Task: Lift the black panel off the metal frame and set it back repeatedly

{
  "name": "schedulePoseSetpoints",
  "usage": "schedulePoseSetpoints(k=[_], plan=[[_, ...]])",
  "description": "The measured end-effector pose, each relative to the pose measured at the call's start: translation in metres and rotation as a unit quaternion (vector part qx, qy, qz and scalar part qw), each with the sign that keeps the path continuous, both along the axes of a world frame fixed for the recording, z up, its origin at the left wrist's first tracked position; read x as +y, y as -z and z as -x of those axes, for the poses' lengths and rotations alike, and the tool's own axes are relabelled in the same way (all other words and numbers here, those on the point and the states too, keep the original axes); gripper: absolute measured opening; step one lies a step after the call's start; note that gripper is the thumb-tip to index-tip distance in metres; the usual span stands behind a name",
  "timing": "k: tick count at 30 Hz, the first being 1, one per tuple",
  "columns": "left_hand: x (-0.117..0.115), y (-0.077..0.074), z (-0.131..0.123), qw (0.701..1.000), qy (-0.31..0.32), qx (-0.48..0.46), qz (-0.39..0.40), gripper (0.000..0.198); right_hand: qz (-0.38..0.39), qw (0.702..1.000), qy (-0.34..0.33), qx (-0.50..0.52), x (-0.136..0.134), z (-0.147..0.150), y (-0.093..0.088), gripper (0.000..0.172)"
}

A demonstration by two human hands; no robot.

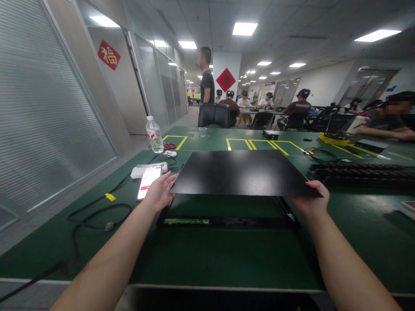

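A thin, flat black panel (pixel 240 172) is held up level over the green table, its surface shiny with reflected light. My left hand (pixel 161 190) grips its left edge, and my right hand (pixel 311 199) grips the right edge, with the thumb on top and the other fingers underneath. Below the panel a black rectangular frame (pixel 253 222) lies on the table; a green circuit strip (pixel 186 221) runs along its near side. The panel hides the frame's far part. Close to my left hand lies a phone (pixel 149 181) with a lit screen.
On the green table (pixel 227 259) stand a water bottle (pixel 154 134) and, beside it, red-handled scissors (pixel 169 146). A white power strip (pixel 139 172) and black cables (pixel 97 211) lie at left. Dark stacked strips (pixel 359 172) are at right. Several people sit farther back; one person (pixel 206 80) stands.
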State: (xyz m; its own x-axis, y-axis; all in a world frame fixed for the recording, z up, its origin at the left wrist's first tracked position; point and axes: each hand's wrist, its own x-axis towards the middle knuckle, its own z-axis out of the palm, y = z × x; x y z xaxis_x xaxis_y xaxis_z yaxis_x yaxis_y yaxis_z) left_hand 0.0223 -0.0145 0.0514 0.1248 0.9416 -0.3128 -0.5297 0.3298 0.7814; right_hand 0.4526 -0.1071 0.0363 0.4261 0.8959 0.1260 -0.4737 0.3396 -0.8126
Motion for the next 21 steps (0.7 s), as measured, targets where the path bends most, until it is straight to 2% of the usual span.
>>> schedulePoseSetpoints(k=[3,8,14,18,21], plan=[[-0.001,-0.002,0.001,1.0,0.011,-0.001,-0.002,0.03,0.01,0.998,-0.038,-0.051,0.0,0.003,0.001,0.058],[-0.002,-0.001,0.003,1.0,0.006,0.01,-0.029,0.043,0.065,0.988,-0.097,-0.097,0.001,0.005,0.001,0.062],[0.002,-0.001,0.009,0.997,-0.045,0.01,-0.066,0.032,0.178,0.962,-0.148,-0.143,0.005,0.004,0.01,0.06],[0.002,-0.002,0.011,0.994,-0.045,0.02,-0.096,0.029,0.235,0.947,-0.137,-0.171,0.012,0.0,0.022,0.043],[0.002,-0.001,0.012,0.994,-0.038,0.039,-0.098,0.032,0.257,0.944,-0.072,-0.192,0.016,-0.001,0.026,0.034]])
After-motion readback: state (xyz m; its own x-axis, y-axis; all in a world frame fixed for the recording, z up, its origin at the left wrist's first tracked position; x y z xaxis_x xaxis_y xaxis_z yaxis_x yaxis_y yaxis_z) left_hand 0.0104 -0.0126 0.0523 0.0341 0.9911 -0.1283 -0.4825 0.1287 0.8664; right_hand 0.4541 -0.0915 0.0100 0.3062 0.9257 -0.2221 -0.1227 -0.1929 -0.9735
